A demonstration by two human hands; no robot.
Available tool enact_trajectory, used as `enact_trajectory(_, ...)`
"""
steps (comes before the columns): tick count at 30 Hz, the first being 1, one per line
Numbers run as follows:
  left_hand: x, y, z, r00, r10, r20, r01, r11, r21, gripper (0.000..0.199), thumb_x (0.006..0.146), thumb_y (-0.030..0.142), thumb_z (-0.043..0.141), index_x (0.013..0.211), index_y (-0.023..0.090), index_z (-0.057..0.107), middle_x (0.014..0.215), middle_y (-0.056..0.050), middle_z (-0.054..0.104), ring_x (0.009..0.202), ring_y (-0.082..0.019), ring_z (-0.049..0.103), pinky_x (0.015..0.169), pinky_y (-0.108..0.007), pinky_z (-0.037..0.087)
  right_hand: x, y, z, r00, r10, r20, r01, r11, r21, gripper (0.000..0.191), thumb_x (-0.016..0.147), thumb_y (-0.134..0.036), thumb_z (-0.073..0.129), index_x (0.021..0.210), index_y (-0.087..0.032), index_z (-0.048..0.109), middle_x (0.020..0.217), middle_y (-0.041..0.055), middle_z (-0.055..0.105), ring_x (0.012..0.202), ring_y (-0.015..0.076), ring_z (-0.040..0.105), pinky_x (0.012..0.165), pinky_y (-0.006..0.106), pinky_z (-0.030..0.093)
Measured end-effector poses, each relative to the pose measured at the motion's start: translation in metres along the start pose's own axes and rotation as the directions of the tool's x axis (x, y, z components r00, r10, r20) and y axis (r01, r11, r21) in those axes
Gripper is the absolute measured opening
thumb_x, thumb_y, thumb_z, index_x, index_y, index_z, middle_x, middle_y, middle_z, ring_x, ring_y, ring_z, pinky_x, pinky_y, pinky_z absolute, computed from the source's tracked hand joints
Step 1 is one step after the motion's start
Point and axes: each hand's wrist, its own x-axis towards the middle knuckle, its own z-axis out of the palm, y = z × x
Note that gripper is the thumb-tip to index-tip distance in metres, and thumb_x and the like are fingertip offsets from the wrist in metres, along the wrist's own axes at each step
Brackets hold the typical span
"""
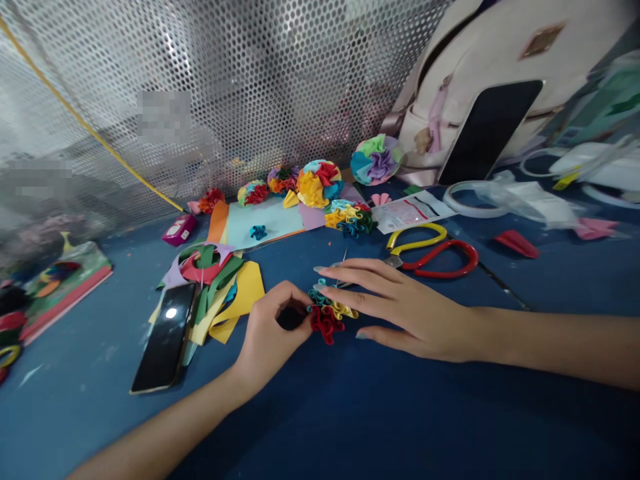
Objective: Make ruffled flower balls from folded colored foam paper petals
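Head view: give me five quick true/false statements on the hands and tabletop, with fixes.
1. The left hand touches the multicoloured ruffled piece. True.
2. The right hand grips the scissors. False: its fingers are spread at the ruffled piece; the scissors lie beyond it.
3. Both handle loops of the scissors are green. False: one is yellow, one red.
4. A phone stands in front of the pale backpack. True.
5. The small box is white. False: it is magenta.
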Motion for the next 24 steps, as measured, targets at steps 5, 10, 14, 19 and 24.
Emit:
enact_trajectory(5, -0.0007, 0.0022, -0.001, 0.997, 0.074, -0.008, -0.074, 0.996, 0.056, 0.011, 0.079, 0.008, 0.064, 0.081, 0.018, 0.066, 0.079, 0.0, 0.066, 0.074, -0.014, 0.066, 0.068, -0.023, 0.052, -0.0003, 0.0011, -0.0036, 0.999, 0.033, -0.025, -0.03, 0.996, 0.087, 0.062, 0.108, -0.031, 0.048, 0.166, -0.021, 0.028, 0.165, 0.009, 0.044, 0.15, 0.0245, 0.036, 0.124, 0.047, 0.037)
enact_trajectory(10, -0.0019, 0.0064, -0.0013, 0.969, 0.248, 0.016, -0.248, 0.962, 0.11, 0.019, 0.08, 0.001, 0.063, 0.086, 0.018, 0.07, 0.081, 0.0, 0.068, 0.075, -0.012, 0.066, 0.071, -0.021, 0.055, 0.0009, 0.0005, -0.0065, 0.991, 0.113, -0.068, -0.097, 0.975, 0.199, 0.062, 0.106, -0.021, 0.048, 0.165, -0.028, 0.031, 0.159, 0.0078, 0.051, 0.146, 0.0234, 0.043, 0.119, 0.044, 0.043)
enact_trajectory(14, -0.0025, 0.0077, -0.002, 0.954, 0.3, 0.003, -0.298, 0.947, 0.12, 0.021, 0.081, 0.0, 0.064, 0.087, 0.018, 0.072, 0.082, -0.001, 0.071, 0.075, -0.012, 0.068, 0.071, -0.021, 0.057, 0.0015, 0.0005, -0.0067, 0.979, 0.146, -0.146, -0.106, 0.962, 0.253, 0.054, 0.104, -0.018, 0.049, 0.157, -0.029, 0.045, 0.148, 0.0081, 0.06, 0.139, 0.0222, 0.051, 0.116, 0.042, 0.045)
enact_trajectory(19, -0.0024, 0.0068, -0.0027, 0.963, 0.268, -0.013, -0.267, 0.962, 0.054, 0.02, 0.081, 0.001, 0.067, 0.085, 0.018, 0.074, 0.083, -0.002, 0.075, 0.078, -0.014, 0.072, 0.073, -0.023, 0.059, 0.0016, -0.0014, -0.0091, 0.966, 0.142, -0.217, -0.075, 0.954, 0.291, 0.045, 0.103, -0.014, 0.048, 0.146, -0.026, 0.054, 0.136, 0.0094, 0.065, 0.131, 0.0216, 0.056, 0.111, 0.04, 0.047)
enact_trajectory(24, -0.0023, 0.0067, -0.0021, 0.964, 0.267, 0.001, -0.267, 0.963, 0.046, 0.02, 0.08, 0.0, 0.067, 0.086, 0.018, 0.074, 0.086, -0.003, 0.077, 0.08, -0.014, 0.073, 0.076, -0.023, 0.059, 0.0019, -0.0017, -0.0089, 0.966, 0.109, -0.235, -0.029, 0.947, 0.32, 0.039, 0.102, -0.011, 0.048, 0.137, -0.023, 0.059, 0.127, 0.0099, 0.067, 0.124, 0.0212, 0.059, 0.107, 0.039, 0.049)
